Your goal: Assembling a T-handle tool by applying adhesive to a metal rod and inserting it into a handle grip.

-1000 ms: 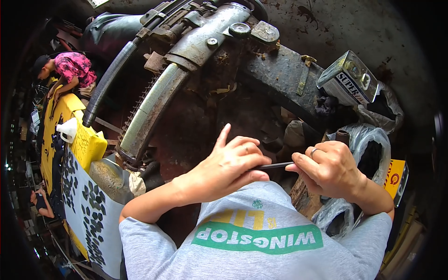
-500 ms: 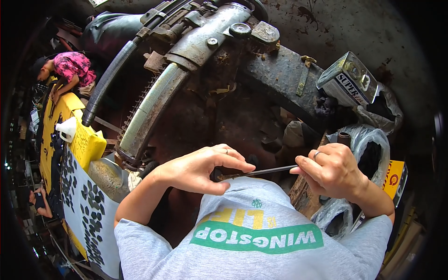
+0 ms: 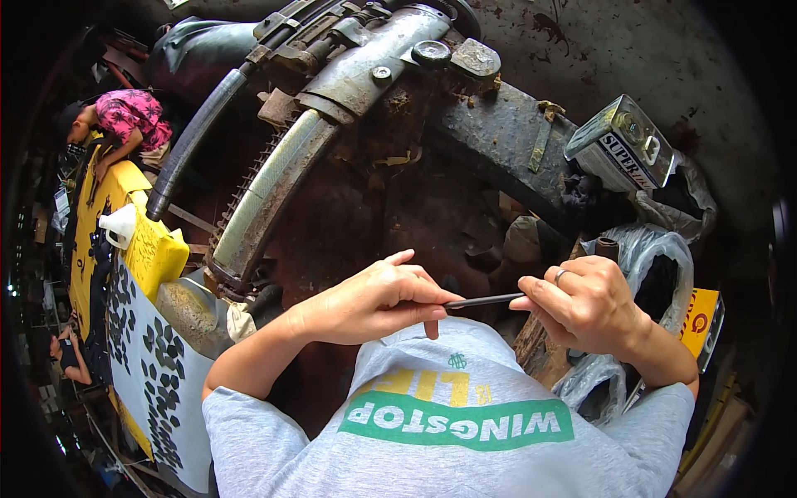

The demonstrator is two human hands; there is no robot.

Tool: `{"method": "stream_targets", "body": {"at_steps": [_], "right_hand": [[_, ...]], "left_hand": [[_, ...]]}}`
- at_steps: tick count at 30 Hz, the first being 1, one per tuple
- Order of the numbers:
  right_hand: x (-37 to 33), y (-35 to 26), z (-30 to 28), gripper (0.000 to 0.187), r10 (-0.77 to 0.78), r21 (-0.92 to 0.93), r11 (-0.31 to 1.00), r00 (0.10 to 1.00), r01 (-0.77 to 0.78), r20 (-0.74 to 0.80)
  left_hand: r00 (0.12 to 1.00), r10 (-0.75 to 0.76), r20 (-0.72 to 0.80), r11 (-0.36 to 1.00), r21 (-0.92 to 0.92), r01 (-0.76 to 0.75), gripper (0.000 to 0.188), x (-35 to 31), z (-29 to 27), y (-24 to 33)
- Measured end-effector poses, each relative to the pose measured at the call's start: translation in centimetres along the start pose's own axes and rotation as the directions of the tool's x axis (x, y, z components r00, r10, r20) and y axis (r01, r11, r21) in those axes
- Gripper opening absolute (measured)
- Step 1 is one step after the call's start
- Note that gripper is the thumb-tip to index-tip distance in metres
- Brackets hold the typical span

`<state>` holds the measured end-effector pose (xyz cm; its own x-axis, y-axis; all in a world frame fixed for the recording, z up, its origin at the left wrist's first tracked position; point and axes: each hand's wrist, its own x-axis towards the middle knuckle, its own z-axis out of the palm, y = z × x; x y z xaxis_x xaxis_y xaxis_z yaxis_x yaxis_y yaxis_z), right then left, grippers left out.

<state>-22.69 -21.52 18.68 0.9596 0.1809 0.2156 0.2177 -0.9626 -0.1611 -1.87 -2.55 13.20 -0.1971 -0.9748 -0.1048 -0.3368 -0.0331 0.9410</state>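
A thin dark rod (image 3: 484,300) lies nearly level in front of my chest, stretched between my two hands. My left hand (image 3: 382,300) pinches its left end between thumb and fingers, with other fingers raised or hanging apart. At the opposite end my right hand (image 3: 591,303), a ring on one finger, is closed around the rod. The fingers cover both ends, so the kind of tool cannot be made out. Below the rod is the light grey shirt (image 3: 465,369) I wear.
Ahead stands a greasy machine with a grey metal cylinder (image 3: 374,70). A square metal tin (image 3: 623,145), a clear plastic bag (image 3: 656,257) and a yellow box (image 3: 701,319) are at right. Left are a white sheet (image 3: 174,373) bearing black pieces and a person in pink (image 3: 133,120).
My left hand, earlier held open beside the rod's left end, has moved right and closed its thumb and fingers on it. My right hand keeps its grip almost in place.
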Motion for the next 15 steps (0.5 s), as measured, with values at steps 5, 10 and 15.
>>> {"method": "stream_targets", "body": {"at_steps": [5, 10, 15], "right_hand": [[-0.2, 0.5, 0.1, 0.019, 0.023, 0.001, 1.000, 1.000, -0.023, -0.012], [1.2, 1.3, -0.1, 0.026, 0.042, 0.134, 0.988, 0.978, -0.071, 0.206], [3.2, 2.0, -0.3, 0.028, 0.077, 0.190, 0.970, 0.934, -0.151, 0.348]], "left_hand": [[1.000, -0.014, 0.004, 0.982, -0.188, 0.015, 0.037, 0.1, -0.2, 0.0], [0.995, -0.100, -0.023, 0.994, -0.052, 0.099, 0.025, 1.1, 0.1, 0.1], [0.983, -0.176, -0.057, 0.945, -0.289, 0.153, 0.025, 1.1, 0.5, -1.1]]}}
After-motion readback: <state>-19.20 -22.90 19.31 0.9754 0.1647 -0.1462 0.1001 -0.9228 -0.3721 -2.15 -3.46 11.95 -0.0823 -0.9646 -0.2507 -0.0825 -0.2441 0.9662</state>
